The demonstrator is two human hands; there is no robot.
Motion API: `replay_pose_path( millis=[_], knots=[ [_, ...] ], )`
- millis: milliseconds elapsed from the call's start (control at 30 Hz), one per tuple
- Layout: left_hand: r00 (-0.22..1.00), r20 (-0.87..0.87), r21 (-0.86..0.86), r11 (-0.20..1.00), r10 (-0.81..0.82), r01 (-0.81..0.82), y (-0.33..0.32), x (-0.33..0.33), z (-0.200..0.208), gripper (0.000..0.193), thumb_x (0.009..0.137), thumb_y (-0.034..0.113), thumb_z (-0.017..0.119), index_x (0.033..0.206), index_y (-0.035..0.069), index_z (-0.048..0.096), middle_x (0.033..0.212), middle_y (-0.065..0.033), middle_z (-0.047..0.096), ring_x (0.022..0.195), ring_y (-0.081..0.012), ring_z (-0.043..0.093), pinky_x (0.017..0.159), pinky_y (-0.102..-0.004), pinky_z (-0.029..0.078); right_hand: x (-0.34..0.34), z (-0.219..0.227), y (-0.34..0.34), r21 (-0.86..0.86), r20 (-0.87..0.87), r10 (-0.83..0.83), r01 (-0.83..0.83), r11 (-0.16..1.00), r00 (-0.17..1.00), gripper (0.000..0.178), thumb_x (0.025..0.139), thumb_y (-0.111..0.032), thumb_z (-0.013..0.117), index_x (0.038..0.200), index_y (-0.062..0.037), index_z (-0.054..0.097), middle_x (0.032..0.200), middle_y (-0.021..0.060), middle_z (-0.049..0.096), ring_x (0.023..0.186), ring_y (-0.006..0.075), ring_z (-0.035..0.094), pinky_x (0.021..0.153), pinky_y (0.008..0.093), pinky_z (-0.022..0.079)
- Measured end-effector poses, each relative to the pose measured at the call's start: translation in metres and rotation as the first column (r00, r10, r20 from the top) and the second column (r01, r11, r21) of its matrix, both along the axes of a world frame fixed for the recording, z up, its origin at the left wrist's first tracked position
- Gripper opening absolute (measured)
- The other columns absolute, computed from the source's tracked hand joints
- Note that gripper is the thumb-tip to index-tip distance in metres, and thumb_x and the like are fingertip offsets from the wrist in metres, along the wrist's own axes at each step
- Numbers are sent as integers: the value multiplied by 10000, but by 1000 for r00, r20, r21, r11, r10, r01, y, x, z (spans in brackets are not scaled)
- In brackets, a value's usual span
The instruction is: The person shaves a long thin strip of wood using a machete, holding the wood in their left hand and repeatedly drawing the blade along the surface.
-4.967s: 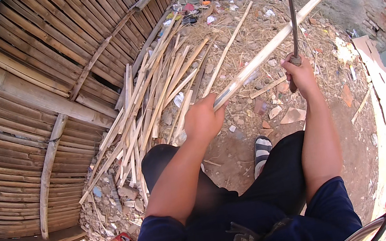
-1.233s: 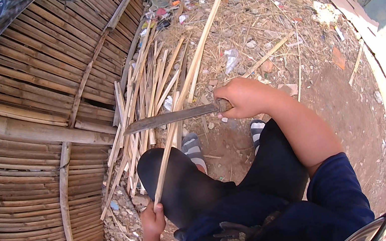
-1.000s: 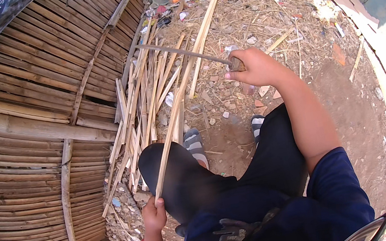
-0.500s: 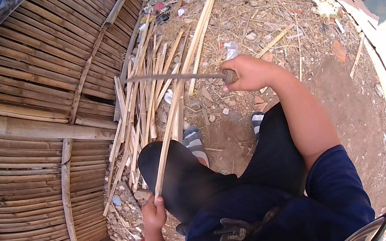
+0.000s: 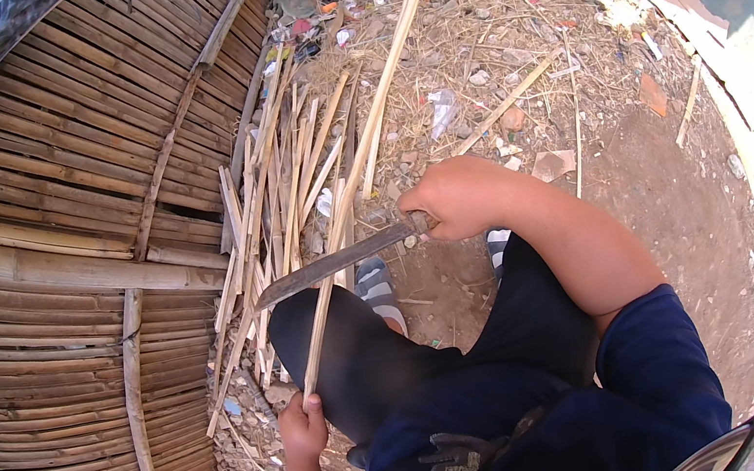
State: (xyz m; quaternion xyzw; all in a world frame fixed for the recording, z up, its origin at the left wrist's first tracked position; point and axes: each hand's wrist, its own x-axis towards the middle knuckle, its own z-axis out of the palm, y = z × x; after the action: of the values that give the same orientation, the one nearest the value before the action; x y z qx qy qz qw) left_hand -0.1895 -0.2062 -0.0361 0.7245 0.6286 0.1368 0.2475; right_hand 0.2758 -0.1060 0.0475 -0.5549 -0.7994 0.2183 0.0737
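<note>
My left hand (image 5: 303,427) is closed around the near end of a long pale bamboo strip (image 5: 335,242), beside my left thigh. The strip slants away from me over the knee, its far part looking split in two. In my right hand (image 5: 450,199) is the handle of a machete (image 5: 334,264). Its long dark blade lies across the strip just beyond my left knee and points left. Whether the edge bites into the bamboo I cannot tell.
A heap of split bamboo strips (image 5: 275,183) lies to the left, along a bamboo slat wall (image 5: 43,180). Litter, dry straw and broken brick cover the ground ahead. A clear plastic piece (image 5: 442,113) lies beyond my right hand. My sandalled feet (image 5: 376,290) rest on dirt.
The machete has come nearer to me along the strip, its blade now tilted with the tip lower left. My left hand keeps its grip with little movement.
</note>
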Motion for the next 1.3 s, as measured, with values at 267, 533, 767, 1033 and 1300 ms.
replay_pose_path(
  millis=[267,533,767,1033,1300],
  knots=[
    [998,-56,65,998,29,-25,-3,-2,-12,547,1038,494,544,772,17,562,593,-206,561,588,-437,616,565,-483,460,80,-17,27,-41,-283,-483,493,869,829,441,846,-313,789,1146,-7,684,947,223,720,940,409,697,836,486,546],
    [999,-40,44,999,32,-30,-4,6,-3,554,1036,504,540,771,19,565,592,-209,567,597,-455,619,569,-497,465,15,-23,7,13,-100,-51,53,999,994,389,850,-318,793,1083,-30,679,860,228,697,857,404,697,766,487,535],
    [992,-115,124,992,46,-31,-6,4,-10,550,1026,508,553,771,22,566,608,-221,575,621,-469,617,584,-517,470,62,-18,23,50,-288,-400,431,901,870,417,834,-327,801,1089,-13,701,926,226,714,924,406,701,819,478,542],
    [991,-133,99,995,8,5,-1,4,-7,541,1026,498,553,770,21,564,618,-230,581,625,-475,620,589,-532,469,48,-17,12,19,-194,-332,342,940,923,387,855,-301,775,1091,-9,679,954,236,716,932,409,699,844,480,547],
    [997,-77,106,994,2,6,-4,-3,-7,543,1023,499,562,766,20,567,618,-231,578,625,-478,620,575,-514,467,15,-9,7,44,-141,-55,62,997,988,385,825,-331,819,1062,-57,687,834,196,693,847,401,695,747,489,522]
  ],
)
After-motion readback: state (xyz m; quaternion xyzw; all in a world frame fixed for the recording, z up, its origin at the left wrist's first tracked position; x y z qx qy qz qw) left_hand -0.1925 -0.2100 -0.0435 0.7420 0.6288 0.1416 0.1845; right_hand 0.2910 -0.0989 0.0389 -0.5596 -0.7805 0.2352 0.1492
